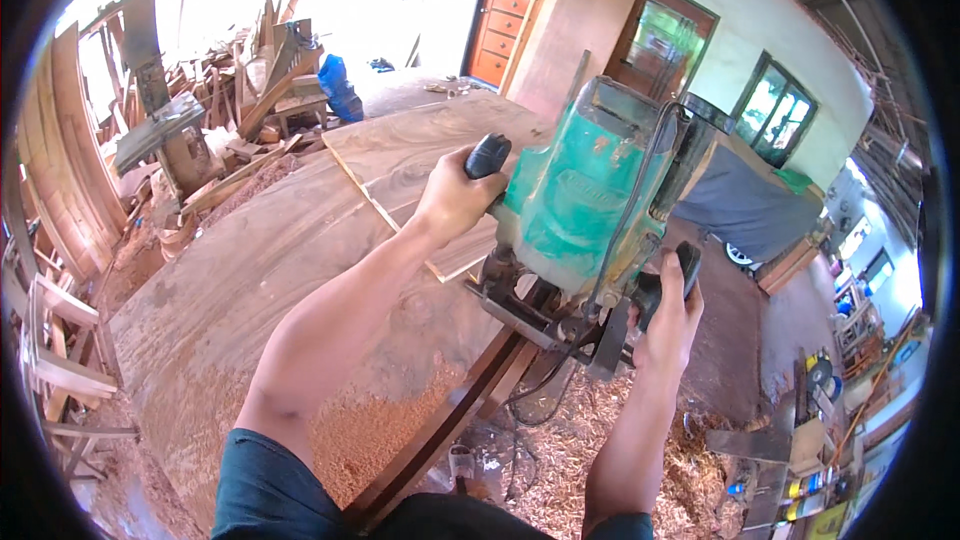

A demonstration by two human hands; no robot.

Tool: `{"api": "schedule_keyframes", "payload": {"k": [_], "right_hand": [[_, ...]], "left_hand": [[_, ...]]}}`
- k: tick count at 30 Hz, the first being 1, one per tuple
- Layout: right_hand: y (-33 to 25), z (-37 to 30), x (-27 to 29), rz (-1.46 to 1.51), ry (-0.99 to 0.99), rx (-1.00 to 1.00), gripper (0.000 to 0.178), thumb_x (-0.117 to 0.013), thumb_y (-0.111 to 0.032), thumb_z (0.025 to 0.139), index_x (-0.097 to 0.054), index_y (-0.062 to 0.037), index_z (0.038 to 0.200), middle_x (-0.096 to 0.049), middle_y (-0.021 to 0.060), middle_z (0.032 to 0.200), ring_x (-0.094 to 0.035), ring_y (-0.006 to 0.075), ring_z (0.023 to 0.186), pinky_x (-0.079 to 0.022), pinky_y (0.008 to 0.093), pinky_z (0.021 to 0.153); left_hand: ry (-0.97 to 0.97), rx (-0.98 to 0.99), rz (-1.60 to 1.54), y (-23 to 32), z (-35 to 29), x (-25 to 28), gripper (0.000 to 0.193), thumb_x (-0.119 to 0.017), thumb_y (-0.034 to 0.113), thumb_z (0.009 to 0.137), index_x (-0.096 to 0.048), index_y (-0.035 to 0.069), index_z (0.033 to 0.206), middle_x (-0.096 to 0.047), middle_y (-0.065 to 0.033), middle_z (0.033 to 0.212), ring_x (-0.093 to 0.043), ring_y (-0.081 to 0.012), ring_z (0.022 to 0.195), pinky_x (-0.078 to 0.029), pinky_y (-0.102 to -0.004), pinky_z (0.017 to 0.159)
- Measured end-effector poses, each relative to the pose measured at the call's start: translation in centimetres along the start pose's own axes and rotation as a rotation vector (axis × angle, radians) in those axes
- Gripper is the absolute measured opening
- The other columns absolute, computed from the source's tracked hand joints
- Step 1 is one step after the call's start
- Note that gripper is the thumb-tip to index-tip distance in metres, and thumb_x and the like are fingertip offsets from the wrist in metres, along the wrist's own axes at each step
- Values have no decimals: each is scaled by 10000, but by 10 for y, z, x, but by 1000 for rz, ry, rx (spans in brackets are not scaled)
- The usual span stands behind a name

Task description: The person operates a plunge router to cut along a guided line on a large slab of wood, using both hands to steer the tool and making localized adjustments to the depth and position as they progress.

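Note:
A large green plunge router (585, 195) stands in front of me, its dark base (530, 315) over a long reddish-brown wooden beam (440, 425). Wrapped round its black left handle is my left hand (450, 195). My right hand (668, 318) grips the black handle on the other side. A black power cord (615, 260) runs down the router's body and loops beside the beam. The bit and the spot where it meets the wood are hidden by the base.
Left of the beam lies a broad wooden sheet (260, 240) with sawdust on it. Wood shavings (570, 440) cover the floor at right. Scrap wood (215, 90) is piled at the far left. A dark cloth (745, 205) covers something with a wheel at the right.

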State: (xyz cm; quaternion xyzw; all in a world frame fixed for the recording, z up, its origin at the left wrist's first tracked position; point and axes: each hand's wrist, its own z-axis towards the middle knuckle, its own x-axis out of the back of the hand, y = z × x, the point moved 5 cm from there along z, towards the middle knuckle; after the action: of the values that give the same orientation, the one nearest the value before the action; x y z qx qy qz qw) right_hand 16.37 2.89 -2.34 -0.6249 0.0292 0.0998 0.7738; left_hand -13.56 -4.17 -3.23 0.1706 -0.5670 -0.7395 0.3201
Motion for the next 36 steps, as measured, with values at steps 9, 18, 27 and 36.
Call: {"api": "schedule_keyframes", "payload": {"k": [9,18,27,36], "right_hand": [[-5,7,-4,47,-107,-48,491,-681,-475,944,-616,-5,1070,-642,75,823,-577,167,520,-417,305,396],[-4,11,-2,75,-125,-94,431,-704,-415,926,-598,-26,1076,-636,80,812,-567,157,514,-405,294,396],[-2,9,-1,60,-84,-71,398,-703,-449,921,-614,-105,1100,-643,37,829,-576,145,539,-394,271,404],[-2,1,-1,86,-65,-50,379,-705,-375,937,-593,-58,1114,-595,38,798,-569,136,541,-421,282,388]], "left_hand": [[42,-16,61,-9,7,2,460,-716,262,786,-699,-28,1144,-739,-206,952,-721,-271,933,-534,-388,838],[7,38,86,-6,12,0,446,-709,263,791,-699,-26,1130,-736,-192,939,-719,-269,911,-532,-394,839],[18,7,65,-1,7,-1,511,-688,207,805,-659,7,1274,-720,-136,941,-689,-199,880,-530,-353,817],[29,-23,-20,-3,0,1,448,-706,155,840,-651,-27,1245,-688,-78,891,-634,-140,814,-528,-326,756]]}}
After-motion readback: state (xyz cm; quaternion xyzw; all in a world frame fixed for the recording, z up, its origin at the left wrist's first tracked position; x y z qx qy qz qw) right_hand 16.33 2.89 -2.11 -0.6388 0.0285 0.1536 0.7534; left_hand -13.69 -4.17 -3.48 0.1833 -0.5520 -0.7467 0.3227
